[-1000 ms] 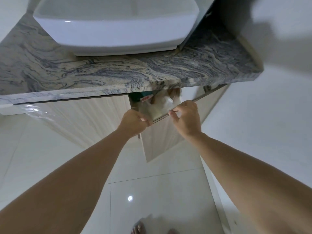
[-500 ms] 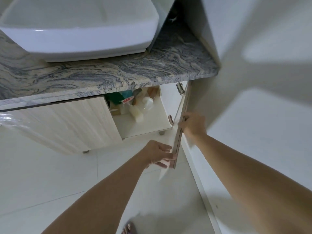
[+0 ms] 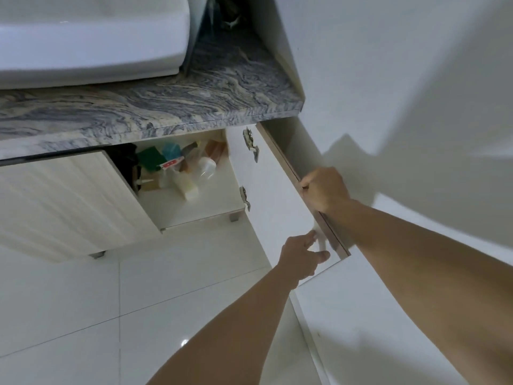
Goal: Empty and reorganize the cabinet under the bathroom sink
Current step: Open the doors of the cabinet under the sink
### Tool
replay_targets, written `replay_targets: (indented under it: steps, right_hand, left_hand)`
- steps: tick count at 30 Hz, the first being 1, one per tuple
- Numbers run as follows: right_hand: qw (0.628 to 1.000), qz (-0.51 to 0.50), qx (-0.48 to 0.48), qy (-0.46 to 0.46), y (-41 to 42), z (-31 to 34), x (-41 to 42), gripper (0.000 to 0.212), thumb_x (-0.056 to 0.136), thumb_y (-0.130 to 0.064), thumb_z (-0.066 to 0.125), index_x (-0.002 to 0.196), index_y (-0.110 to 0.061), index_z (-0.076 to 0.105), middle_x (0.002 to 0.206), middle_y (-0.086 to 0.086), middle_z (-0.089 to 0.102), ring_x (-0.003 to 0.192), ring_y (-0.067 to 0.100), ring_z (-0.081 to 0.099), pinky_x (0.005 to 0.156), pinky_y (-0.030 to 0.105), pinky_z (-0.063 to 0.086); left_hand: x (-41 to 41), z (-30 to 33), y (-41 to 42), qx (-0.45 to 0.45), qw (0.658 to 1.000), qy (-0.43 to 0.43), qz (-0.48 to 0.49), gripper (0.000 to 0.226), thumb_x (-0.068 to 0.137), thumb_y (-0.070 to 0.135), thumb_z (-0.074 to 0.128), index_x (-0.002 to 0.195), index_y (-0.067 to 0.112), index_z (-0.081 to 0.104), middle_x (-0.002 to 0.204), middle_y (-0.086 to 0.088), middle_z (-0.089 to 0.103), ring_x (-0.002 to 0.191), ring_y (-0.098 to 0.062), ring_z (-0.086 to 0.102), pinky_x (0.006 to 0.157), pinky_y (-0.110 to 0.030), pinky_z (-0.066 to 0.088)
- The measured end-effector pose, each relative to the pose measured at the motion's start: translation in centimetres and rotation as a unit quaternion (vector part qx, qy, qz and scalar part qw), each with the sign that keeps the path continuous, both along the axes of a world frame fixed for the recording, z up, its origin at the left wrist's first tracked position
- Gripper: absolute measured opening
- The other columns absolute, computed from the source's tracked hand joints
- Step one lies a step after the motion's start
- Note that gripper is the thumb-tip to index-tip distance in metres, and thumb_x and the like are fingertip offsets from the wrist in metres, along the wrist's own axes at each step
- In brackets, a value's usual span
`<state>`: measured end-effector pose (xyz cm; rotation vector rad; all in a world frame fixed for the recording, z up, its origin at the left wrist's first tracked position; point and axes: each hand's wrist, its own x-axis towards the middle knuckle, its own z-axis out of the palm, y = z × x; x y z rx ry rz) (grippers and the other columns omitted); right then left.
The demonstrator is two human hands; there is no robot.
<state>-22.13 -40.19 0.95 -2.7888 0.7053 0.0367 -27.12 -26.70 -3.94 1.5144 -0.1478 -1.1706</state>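
- Two hands are working the right cabinet door (image 3: pixel 274 190), which is standing wide open on its hinges: the right hand (image 3: pixel 323 190) is gripping the door's outer edge with its fingers curled round it, while the left hand (image 3: pixel 301 255) is reaching toward the door's lower corner with fingers loosely spread, holding nothing.
- Judging by the scene, the task is only just starting: the opening is done, but nothing is looking removed yet.
- The cabinet's contents (image 3: pixel 183 168) are all sitting inside on the white shelf, bunched toward the back: pale bottles, a green packet, something teal, a brownish container.
- The left cabinet door (image 3: pixel 63 201) is staying closed, hiding that half of the cabinet.
- The countertop (image 3: pixel 155 107) is cutting off the upper interior, and the items are looking too blurred and overlapped to count or name.
- Whether the left fingertips are touching the door is hard to tell.
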Motion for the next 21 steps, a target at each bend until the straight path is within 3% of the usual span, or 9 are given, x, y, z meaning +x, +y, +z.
replay_targets:
  steps: [2,6,7,9,12,14,15,17,21]
  right_hand:
    - [1.000,0.000,-0.009,0.014,-0.8,0.2,-0.1,0.014,0.077,0.002,0.061,0.074,-0.002,0.074,0.078,0.010,0.075,0.072,0.025,0.070,0.066,0.033,0.060]
    - [1.000,0.003,-0.013,0.008,-1.3,0.3,-0.2,0.022,0.082,0.001,0.061,0.061,-0.002,0.057,0.064,0.011,0.063,0.059,0.024,0.053,0.053,0.026,0.049]
    - [1.000,0.002,-0.010,0.007,-1.3,0.4,-0.3,0.029,0.084,-0.001,0.059,0.059,-0.014,0.053,0.061,0.010,0.055,0.060,0.022,0.046,0.052,0.024,0.041]
    - [1.000,-0.010,0.012,0.016,-0.8,0.8,-0.4,0.025,0.088,-0.008,0.056,0.065,-0.015,0.053,0.064,0.005,0.048,0.066,0.021,0.044,0.058,0.024,0.035]
    - [1.000,0.003,0.016,0.012,0.0,0.7,-0.6,0.033,0.081,0.003,0.055,0.057,-0.015,0.041,0.060,0.000,0.040,0.068,0.025,0.048,0.060,0.024,0.034]
    - [1.000,0.028,0.007,0.009,1.0,1.0,-0.5,0.017,0.087,-0.001,0.054,0.075,-0.012,0.057,0.079,0.003,0.058,0.088,0.027,0.060,0.070,0.027,0.044]
    - [0.999,0.048,-0.005,0.012,1.7,1.2,-0.1,0.017,0.091,-0.003,0.052,0.096,-0.011,0.066,0.100,0.006,0.064,0.103,0.026,0.061,0.080,0.031,0.049]
    - [0.997,0.067,-0.017,0.039,3.2,1.8,1.4,0.030,0.094,-0.007,0.052,0.122,-0.011,0.064,0.122,0.009,0.063,0.115,0.028,0.058,0.092,0.036,0.049]
    - [0.994,0.103,0.005,0.029,7.4,2.0,5.3,0.034,0.093,-0.013,0.060,0.125,-0.023,0.064,0.128,0.003,0.061,0.118,0.027,0.056,0.096,0.035,0.048]
  left_hand:
    - [-0.3,-0.1,-1.3,0.005,1.000,-0.003,-0.007,0.070,0.085,0.006,0.069,0.147,0.021,0.039,0.146,0.016,0.043,0.080,0.007,0.055,0.087,-0.034,0.053]
    - [-0.2,-0.7,-2.1,0.026,0.999,-0.026,-0.022,0.072,0.083,0.000,0.068,0.147,0.019,0.040,0.148,0.014,0.043,0.135,-0.006,0.041,0.107,-0.042,0.043]
    - [-0.1,-0.8,-1.9,0.029,0.999,-0.032,-0.028,0.073,0.083,-0.001,0.067,0.147,0.019,0.039,0.148,0.013,0.043,0.137,-0.006,0.039,0.108,-0.042,0.042]
    - [0.3,-0.7,-1.4,0.038,0.997,-0.044,-0.044,0.071,0.084,0.001,0.067,0.147,0.019,0.040,0.147,0.008,0.045,0.137,-0.007,0.040,0.107,-0.037,0.042]
    - [1.9,-0.5,0.2,0.089,0.990,-0.096,-0.053,0.063,0.084,0.011,0.071,0.142,0.016,0.047,0.144,-0.002,0.048,0.132,-0.014,0.046,0.105,-0.029,0.041]
    - [3.8,-0.2,2.0,0.145,0.978,-0.145,-0.038,0.059,0.083,0.016,0.072,0.138,0.013,0.052,0.138,-0.004,0.053,0.125,-0.016,0.052,0.099,-0.024,0.041]
    - [4.9,0.1,3.0,0.174,0.970,-0.167,-0.031,0.057,0.083,0.018,0.072,0.136,0.012,0.053,0.135,-0.004,0.056,0.123,-0.017,0.053,0.095,-0.022,0.041]
    - [7.3,0.9,5.6,0.218,0.955,-0.201,-0.007,0.053,0.083,0.021,0.071,0.132,0.012,0.056,0.132,-0.002,0.057,0.121,-0.017,0.053,0.089,-0.019,0.038]
    - [12.6,2.7,12.2,0.277,0.932,-0.227,0.055,0.047,0.087,0.019,0.069,0.129,0.005,0.057,0.129,-0.009,0.058,0.119,-0.023,0.053,0.090,-0.024,0.039]
